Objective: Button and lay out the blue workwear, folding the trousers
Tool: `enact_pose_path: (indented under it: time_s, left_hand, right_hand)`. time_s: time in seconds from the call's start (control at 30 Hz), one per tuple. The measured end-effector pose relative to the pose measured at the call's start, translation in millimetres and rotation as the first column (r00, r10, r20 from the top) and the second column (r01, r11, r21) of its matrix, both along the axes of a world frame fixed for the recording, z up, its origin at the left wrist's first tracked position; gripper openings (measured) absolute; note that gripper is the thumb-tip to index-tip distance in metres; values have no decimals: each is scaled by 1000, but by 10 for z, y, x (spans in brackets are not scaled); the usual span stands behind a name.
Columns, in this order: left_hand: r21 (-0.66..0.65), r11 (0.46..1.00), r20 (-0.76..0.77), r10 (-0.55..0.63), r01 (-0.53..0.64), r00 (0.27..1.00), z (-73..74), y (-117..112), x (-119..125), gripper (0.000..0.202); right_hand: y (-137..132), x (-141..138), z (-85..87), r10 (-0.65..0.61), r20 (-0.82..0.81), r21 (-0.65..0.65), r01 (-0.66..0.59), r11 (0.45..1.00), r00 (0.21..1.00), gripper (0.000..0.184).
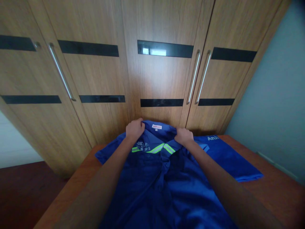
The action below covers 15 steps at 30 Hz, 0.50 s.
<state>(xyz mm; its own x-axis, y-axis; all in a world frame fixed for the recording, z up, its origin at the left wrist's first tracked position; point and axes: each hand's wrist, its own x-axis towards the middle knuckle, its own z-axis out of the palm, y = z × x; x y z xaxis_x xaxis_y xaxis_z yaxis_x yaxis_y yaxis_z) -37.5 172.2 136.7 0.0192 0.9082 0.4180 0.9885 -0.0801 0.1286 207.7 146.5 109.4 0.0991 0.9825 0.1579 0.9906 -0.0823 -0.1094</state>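
Note:
A dark blue work shirt [147, 181] with yellow-green reflective strips and a white neck label lies front side up on a reddish-brown wooden surface [78, 178]. At the left side of its collar, my left hand [135, 129] is closed on the cloth. My right hand [184, 136] grips the collar's right side, with the label between the two hands. White lettering shows on the chest, below my left hand. The shirt's lower part runs out of the picture between my forearms.
A folded blue garment [228, 159] with pale lettering lies to the right, partly behind my right arm. Behind the surface stands a wooden wardrobe [164, 79] with long metal handles and dark strips. A pale wall [274, 105] bounds the right side.

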Motion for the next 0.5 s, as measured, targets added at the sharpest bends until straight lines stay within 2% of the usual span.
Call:
enact_pose_path:
  time_s: [0.1, 0.2, 0.33, 0.5]
  left_hand:
    - [83, 994, -40, -73, 76, 997, 207, -169, -27, 35]
    - [123, 986, -69, -102, 110, 992, 340, -299, -49, 33]
    - [137, 987, -88, -70, 82, 994, 486, -388, -128, 33]
    - [151, 988, -105, -22, 38, 994, 694, -403, -222, 32]
  right_hand:
    - [1, -68, 91, 89, 3, -54, -89, 995, 996, 34]
    - [1, -71, 239, 135, 7, -61, -134, 989, 991, 31]
    - [-27, 21, 522, 90, 29, -5, -90, 996, 996, 28]
    - [-63, 27, 873, 24, 28, 104, -27, 994, 999, 32]
